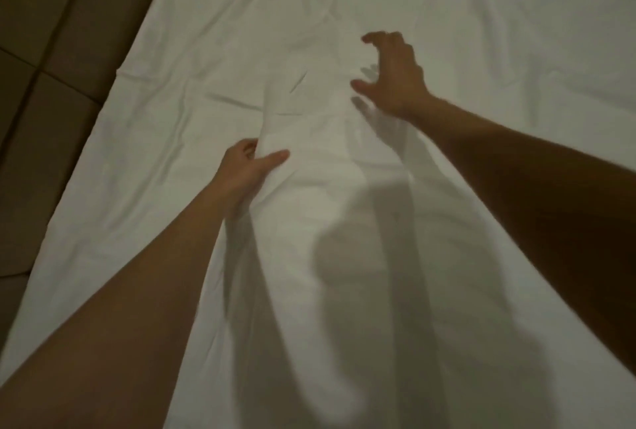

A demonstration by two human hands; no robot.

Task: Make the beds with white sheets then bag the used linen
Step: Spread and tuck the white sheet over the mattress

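A white sheet (447, 9) covers the bed and fills most of the view, with creases across its middle. My left hand (246, 165) grips a raised fold of the white sheet, thumb on top and fingers tucked under the cloth. My right hand (392, 76) hovers just above the sheet further up the bed, fingers spread and bent, holding nothing; its shadow falls on the cloth beneath. Both bare forearms reach in from the bottom corners.
A brown padded headboard or wall panel (44, 50) with square seams runs along the left edge of the bed. The sheet's left border (113, 91) lies against it. The shadow of my head falls on the near part of the sheet.
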